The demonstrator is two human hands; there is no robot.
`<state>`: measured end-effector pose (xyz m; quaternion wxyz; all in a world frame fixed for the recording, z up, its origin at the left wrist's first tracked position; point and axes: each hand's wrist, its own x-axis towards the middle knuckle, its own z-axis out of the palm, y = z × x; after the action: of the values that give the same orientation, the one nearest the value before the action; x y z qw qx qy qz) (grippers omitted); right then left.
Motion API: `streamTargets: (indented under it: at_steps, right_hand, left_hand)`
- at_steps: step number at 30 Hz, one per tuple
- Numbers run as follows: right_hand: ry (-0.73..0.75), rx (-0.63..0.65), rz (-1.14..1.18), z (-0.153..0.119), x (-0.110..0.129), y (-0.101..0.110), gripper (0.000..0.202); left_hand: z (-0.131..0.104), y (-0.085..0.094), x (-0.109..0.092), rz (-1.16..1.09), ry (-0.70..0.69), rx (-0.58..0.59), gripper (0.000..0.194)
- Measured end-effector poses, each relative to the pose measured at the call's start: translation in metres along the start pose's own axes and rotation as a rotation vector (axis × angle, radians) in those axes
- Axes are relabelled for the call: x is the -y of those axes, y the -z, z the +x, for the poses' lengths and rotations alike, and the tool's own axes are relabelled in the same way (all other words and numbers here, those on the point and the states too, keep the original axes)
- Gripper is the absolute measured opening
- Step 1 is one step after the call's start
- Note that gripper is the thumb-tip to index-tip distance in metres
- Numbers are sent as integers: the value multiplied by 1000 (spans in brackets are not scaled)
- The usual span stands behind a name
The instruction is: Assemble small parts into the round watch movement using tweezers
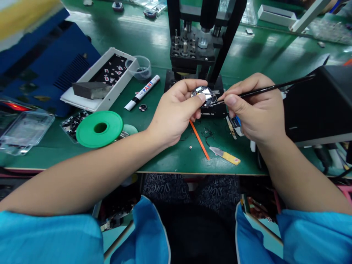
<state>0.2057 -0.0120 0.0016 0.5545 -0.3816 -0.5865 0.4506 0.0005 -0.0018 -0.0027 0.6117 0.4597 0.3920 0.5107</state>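
My left hand (176, 110) holds a small round electronic device (205, 94) between thumb and fingers, its inside facing up. It looks like an opened smartwatch body. My right hand (255, 106) grips a pair of thin black tweezers (264, 90). Their fine metal tip meets the lower right rim of the round device; whether it pinches anything is too small to tell. Behind both hands stands a black press fixture (192, 55), partly covered by my left fingers. Below them, an orange stick (200, 141) and a small yellow-handled blade (225, 155) lie on the green mat.
Left of my hands are a paint marker (143, 92), a small round part (143, 107), a clear cup (143, 68), a white tray (74, 101) of small parts and a green spool (85, 130). A black box (316, 106) stands close to my right hand.
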Motion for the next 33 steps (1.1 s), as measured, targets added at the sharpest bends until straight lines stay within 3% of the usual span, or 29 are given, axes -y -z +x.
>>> streamTargets:
  at_steps: [17,26,33]
  right_hand:
    - [102,-40,-86,2,-2,0,37]
    - [212,5,-165,5,-8,3,37]
    - [174,1,-117,4,-9,3,37]
  left_hand:
    - [0,0,0,-18,9,3,19]
    - [1,-1,0,-15,16,8,18]
    - [1,-2,-5,-33,78,-20,15]
